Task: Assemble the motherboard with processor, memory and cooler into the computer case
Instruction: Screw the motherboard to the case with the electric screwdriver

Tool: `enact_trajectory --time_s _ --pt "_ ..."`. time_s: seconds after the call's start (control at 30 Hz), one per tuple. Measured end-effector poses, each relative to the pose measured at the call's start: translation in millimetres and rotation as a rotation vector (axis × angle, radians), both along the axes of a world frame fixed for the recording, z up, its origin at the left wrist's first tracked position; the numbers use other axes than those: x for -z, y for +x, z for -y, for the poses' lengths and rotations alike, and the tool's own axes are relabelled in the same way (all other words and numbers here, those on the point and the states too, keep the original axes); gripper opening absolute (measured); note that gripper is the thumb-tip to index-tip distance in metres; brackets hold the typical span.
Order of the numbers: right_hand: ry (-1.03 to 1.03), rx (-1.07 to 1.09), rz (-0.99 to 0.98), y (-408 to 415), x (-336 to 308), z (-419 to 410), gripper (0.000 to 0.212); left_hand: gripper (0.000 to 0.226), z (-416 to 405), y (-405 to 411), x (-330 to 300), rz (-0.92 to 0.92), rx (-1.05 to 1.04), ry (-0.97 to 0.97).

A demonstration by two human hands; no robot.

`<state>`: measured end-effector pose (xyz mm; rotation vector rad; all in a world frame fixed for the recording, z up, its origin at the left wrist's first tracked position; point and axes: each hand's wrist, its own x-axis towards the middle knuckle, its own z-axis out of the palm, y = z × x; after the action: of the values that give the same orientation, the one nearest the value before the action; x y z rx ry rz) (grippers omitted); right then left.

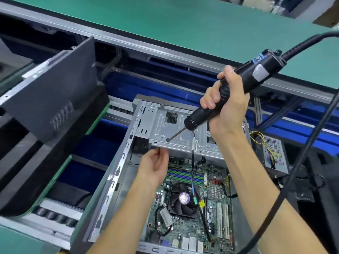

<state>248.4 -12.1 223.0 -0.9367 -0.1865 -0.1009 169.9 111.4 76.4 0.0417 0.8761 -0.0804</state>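
Green counter [165,24] beyond open computer case [117,173], motherboard [190,208] seated inside (cooler fan central), right hand [227,105] gripping electric screwdriver [238,92] above drive cage [176,129], left hand [154,167] loosely curled at cage edge, labels unreadable

Case [117,180] bare matt metal; screwdriver [238,88] probably plastic.

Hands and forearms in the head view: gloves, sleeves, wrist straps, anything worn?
Nothing worn that shows. The left hand and the right hand are both bare, without gloves, rings or a watch. Both forearms are bare up to the frame's lower edge, with no sleeve cuffs, no wrist strap and no markings in view.
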Motion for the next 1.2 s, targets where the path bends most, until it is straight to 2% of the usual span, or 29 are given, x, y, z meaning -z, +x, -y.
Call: enact_trajectory --time_s 0.63,0.9,1.2 --pt "0.019 0.028 0.014 -1 -6 7 0.019 0.031 4 -3 -13 0.052 0.014 -0.088" --pt "0.015 0.012 0.038 -3 -7 7 0.016 0.023 3 -1 -13 0.064 0.033 -0.153" --pt "0.005 -0.001 0.068 -6 -9 4 0.016 0.029 5 -2 -18 0.032 0.005 -0.175"
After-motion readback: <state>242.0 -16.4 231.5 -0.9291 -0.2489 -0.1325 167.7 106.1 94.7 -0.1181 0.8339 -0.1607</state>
